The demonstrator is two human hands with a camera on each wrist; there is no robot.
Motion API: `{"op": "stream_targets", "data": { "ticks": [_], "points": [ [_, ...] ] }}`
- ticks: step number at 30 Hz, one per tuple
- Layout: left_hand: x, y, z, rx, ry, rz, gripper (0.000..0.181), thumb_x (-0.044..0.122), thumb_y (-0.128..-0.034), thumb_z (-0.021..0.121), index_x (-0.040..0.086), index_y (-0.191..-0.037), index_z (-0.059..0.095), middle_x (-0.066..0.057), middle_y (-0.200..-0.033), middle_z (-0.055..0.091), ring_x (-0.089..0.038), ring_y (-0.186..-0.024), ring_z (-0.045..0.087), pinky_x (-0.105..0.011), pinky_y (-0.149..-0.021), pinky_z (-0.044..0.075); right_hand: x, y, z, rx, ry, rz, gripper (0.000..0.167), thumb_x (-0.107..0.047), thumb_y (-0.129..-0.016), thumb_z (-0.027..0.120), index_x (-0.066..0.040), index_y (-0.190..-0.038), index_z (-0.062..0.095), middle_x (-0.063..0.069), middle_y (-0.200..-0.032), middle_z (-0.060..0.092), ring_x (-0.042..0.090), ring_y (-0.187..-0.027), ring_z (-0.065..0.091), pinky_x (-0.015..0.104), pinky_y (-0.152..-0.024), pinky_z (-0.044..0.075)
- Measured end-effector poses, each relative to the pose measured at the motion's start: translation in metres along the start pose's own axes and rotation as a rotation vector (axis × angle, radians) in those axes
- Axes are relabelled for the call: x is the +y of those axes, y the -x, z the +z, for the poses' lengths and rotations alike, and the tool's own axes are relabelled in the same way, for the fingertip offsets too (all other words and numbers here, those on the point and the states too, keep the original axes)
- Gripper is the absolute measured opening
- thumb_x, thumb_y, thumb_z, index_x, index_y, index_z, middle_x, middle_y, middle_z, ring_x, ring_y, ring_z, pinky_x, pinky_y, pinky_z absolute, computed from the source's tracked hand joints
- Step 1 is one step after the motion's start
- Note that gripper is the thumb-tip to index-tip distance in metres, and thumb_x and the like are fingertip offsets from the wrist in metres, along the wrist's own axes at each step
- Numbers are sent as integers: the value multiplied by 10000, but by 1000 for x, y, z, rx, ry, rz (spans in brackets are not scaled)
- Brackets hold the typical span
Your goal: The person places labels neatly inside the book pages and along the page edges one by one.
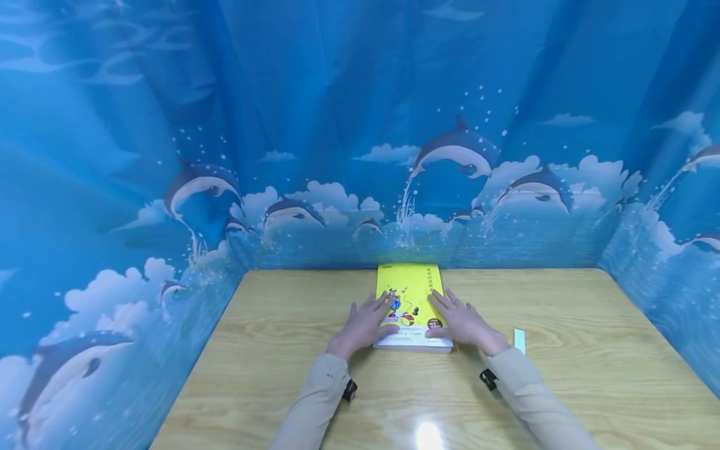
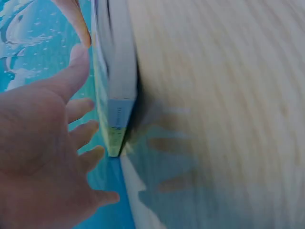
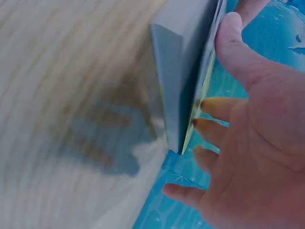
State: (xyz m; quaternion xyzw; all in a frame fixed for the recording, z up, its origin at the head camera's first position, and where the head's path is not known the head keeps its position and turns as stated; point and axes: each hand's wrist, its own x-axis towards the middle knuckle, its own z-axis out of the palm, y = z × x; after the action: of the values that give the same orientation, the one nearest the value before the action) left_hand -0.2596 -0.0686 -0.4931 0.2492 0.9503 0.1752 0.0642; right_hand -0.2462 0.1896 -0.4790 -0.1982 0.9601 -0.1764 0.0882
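Note:
A thick book [image 1: 416, 281] with a yellow cover, a cartoon drawing and a white band along its near end lies flat on the wooden table. My left hand [image 1: 367, 322] rests on the left side of its cover, fingers spread. On the opposite side, my right hand [image 1: 462, 320] touches the cover with fingers spread too. In the left wrist view, the left hand [image 2: 43, 152] shows its palm beside the book's spine [image 2: 116, 119]. The right wrist view has the right hand's fingertips [image 3: 204, 125] against the cover, which stands slightly apart from the pages [image 3: 176, 81].
A small pale green strip [image 1: 519, 340] lies on the table [image 1: 590, 350] near my right wrist, partly behind the sleeve. A blue curtain [image 1: 337, 125] printed with dolphins hangs along the table's back and sides, and the book's far end reaches close to it.

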Motion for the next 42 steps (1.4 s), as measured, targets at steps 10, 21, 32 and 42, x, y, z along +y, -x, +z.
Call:
{"op": "stream_targets", "data": {
  "ticks": [10, 21, 32, 42],
  "points": [
    [-1, 2, 5, -54, -9, 3, 776, 552, -1002, 526, 186, -1624, 241, -35, -1700, 140, -358, -1547, 150, -772, -1148, 82, 0, 1, 8, -54, 0, 39, 943, -496, -906, 691, 12, -1579, 269, 225, -1659, 168, 442, -1499, 238, 824, -1089, -19],
    [1, 5, 8, -47, -44, -3, 777, 555, -1010, 503, 193, -1630, 209, -39, -1703, 116, -363, -1549, 126, -768, -1148, 66, -1, 2, 7, -59, 18, 28, 935, -503, -922, 668, 12, -1583, 255, 227, -1662, 153, 445, -1502, 225, 824, -1085, -49],
    [5, 10, 12, -41, -104, -2, 762, 577, -1013, 476, 197, -1626, 229, -35, -1698, 145, -379, -1551, 103, -762, -1155, 67, -2, 13, 9, -53, 42, 2, 924, -520, -932, 649, 32, -1571, 274, 244, -1656, 164, 462, -1495, 229, 838, -1071, -53],
    [9, 17, 16, -37, -117, 6, 763, 577, -1013, 478, 187, -1624, 238, -41, -1696, 159, -364, -1553, 107, -758, -1158, 72, -5, 23, 11, -36, 21, -1, 920, -519, -932, 653, 34, -1568, 283, 245, -1654, 172, 471, -1494, 224, 841, -1069, -46]
  ]
}}
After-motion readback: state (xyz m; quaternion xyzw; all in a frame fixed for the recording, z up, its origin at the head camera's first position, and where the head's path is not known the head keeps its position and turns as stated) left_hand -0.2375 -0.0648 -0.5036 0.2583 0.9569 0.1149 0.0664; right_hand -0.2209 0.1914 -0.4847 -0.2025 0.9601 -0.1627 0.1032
